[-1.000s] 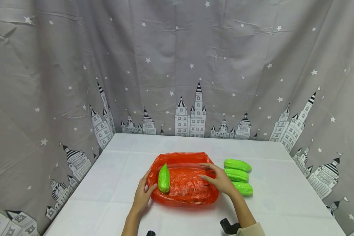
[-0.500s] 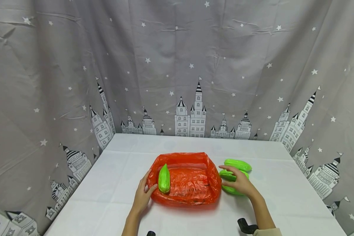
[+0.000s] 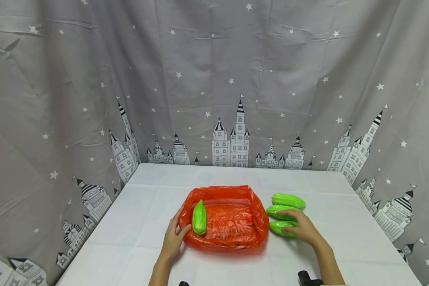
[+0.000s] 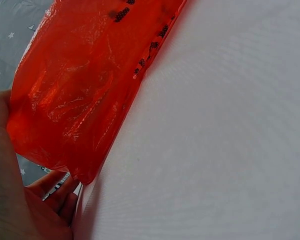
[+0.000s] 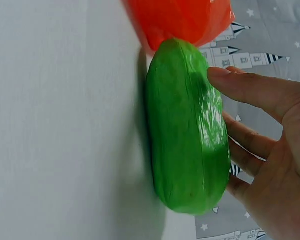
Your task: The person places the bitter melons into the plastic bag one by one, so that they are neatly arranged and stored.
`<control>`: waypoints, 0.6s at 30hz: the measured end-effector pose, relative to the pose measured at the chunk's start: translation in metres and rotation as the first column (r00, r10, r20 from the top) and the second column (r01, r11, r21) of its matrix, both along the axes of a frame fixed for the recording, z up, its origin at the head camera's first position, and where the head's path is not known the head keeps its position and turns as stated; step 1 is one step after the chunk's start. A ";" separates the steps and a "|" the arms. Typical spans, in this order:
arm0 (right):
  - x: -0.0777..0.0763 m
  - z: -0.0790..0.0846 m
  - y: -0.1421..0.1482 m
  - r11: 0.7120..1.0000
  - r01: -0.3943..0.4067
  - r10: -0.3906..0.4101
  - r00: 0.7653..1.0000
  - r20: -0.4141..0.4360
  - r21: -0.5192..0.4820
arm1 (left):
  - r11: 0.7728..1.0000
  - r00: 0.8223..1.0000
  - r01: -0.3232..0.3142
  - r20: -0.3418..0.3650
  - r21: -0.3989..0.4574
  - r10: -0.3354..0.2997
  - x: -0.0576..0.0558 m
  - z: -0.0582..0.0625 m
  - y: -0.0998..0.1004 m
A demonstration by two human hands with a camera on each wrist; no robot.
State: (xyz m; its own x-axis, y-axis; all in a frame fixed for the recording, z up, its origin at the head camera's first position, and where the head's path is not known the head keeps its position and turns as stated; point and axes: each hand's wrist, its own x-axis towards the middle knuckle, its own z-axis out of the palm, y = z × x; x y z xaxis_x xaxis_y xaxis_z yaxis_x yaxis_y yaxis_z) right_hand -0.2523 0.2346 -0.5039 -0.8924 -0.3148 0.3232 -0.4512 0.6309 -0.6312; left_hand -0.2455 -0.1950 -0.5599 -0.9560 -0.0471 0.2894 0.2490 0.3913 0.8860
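Note:
A red plastic bag lies on the white table, its mouth spread wide. Inside, at its left, rests a glossy green gourd-like vegetable. My left hand holds the bag's left side, thumb on one face and fingers on the other; in the left wrist view the bag partly covers the thumb. To the right of the bag lie more such vegetables: a far one, a middle one and a near one. Over the middle and near ones is my right hand, fingers spread; contact cannot be told.
A grey curtain printed with stars and castles stands behind and beside the table. Black camera mounts show at both wrists. The bag's right rim lies close to the vegetables' left ends.
My right hand has moved from the bag's right rim rightward to the green vegetables. The bag's right side now stands a little farther out. My left hand has stayed at the bag.

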 end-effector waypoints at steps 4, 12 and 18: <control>0.002 -0.003 0.005 0.999 0.000 0.001 1.000 -0.015 0.038 | 1.000 1.000 -0.003 -0.006 -0.013 0.003 0.000 0.000 0.000; 0.003 -0.015 0.013 0.994 -0.089 0.086 0.995 0.043 0.070 | 1.000 1.000 -0.001 -0.014 -0.008 0.001 0.000 0.000 0.000; 0.007 -0.015 0.015 0.994 -0.103 0.098 0.991 0.096 0.044 | 1.000 1.000 0.002 -0.031 -0.012 -0.002 0.000 0.000 0.000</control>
State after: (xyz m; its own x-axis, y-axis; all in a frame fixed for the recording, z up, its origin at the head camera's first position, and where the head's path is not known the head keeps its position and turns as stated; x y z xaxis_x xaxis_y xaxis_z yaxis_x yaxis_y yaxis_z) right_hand -0.2450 0.2497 -0.5192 -0.8812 -0.4175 0.2219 -0.4541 0.6164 -0.6433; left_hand -0.2455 -0.1951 -0.5595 -0.9467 -0.0415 0.3195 0.2770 0.4017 0.8729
